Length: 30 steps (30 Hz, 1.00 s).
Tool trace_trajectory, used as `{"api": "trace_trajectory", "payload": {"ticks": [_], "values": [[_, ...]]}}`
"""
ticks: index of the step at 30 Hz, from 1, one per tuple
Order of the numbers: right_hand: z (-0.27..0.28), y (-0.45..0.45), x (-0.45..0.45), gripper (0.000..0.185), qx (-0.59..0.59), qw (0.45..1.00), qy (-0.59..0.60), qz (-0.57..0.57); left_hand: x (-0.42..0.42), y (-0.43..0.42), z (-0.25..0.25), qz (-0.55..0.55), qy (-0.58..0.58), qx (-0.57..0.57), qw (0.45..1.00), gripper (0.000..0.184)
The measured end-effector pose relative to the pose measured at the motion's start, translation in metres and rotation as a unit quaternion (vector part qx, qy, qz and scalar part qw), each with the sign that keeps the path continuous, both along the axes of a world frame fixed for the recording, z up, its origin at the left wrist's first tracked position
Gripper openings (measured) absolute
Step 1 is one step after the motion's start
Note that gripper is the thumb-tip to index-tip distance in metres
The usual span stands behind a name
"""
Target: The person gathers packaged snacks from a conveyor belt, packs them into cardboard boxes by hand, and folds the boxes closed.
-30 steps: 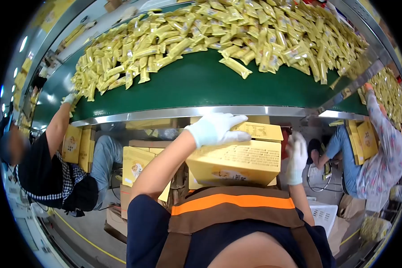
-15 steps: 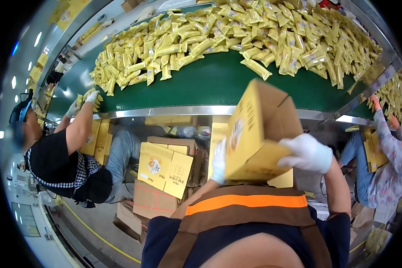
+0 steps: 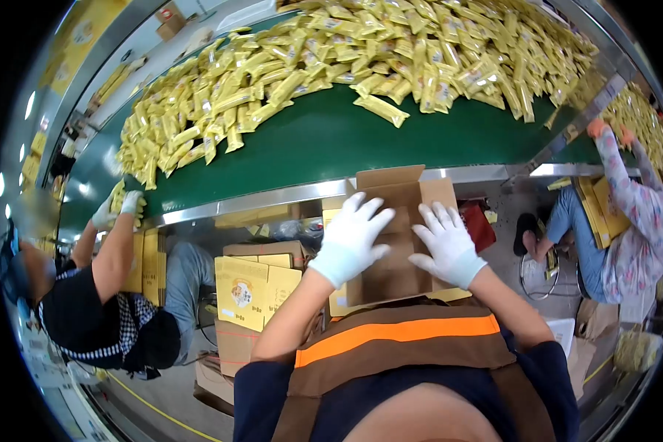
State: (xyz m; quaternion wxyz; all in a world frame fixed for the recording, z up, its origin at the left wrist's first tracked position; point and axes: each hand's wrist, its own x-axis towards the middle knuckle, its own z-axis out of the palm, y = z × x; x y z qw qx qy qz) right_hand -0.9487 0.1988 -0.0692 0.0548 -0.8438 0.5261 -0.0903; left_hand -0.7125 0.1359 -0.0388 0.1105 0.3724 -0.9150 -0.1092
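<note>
An open cardboard box (image 3: 394,280) sits at my lap with its brown inside facing up and its flaps folded outward. Bare cardboard is what shows inside it. My left hand (image 3: 352,239), in a white glove, lies spread over the box's left side. On the opposite side, my gloved right hand (image 3: 449,249) rests with fingers apart against the right flap. Both palms face down, and neither hand holds anything. Beyond the far flap (image 3: 390,177), a loose yellow packet (image 3: 381,110) lies on the green belt (image 3: 287,151).
A large heap of yellow packets (image 3: 302,66) covers the belt's far part. A metal rail (image 3: 272,204) edges it. Flat yellow cartons (image 3: 247,291) lie on brown boxes at left. A person (image 3: 88,295) handles packets at left; another person (image 3: 633,214) reaches in at right.
The box has come down from its tilted, raised position and now faces upward, its flaps spread outward. Both hands have gone from gripping its sides to lying open on them.
</note>
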Motion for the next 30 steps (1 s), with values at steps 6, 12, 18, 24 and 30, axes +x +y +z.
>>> {"api": "trace_trajectory", "payload": {"ticks": [6,12,18,24,30], "values": [[-0.064,0.018,0.004,0.074,0.181,0.856,-0.472,-0.106,0.055,0.018,-0.108,0.061,0.216,0.241,0.944,0.08],[-0.066,-0.009,-0.031,0.054,0.153,0.889,-0.408,-0.139,0.024,0.027,-0.133,0.123,0.284,0.188,0.932,0.074],[0.053,-0.287,-0.142,0.047,-0.162,0.921,-0.343,-0.094,0.032,-0.119,-0.054,0.183,0.092,-0.1,0.974,0.063],[0.029,-0.502,-0.13,0.097,-0.011,0.928,-0.227,-0.294,0.072,-0.189,-0.108,0.268,0.04,-0.034,0.962,0.084],[0.026,-0.47,-0.037,0.107,0.109,0.966,-0.217,-0.09,0.044,-0.207,-0.108,0.287,0.307,-0.031,0.907,0.096]]}}
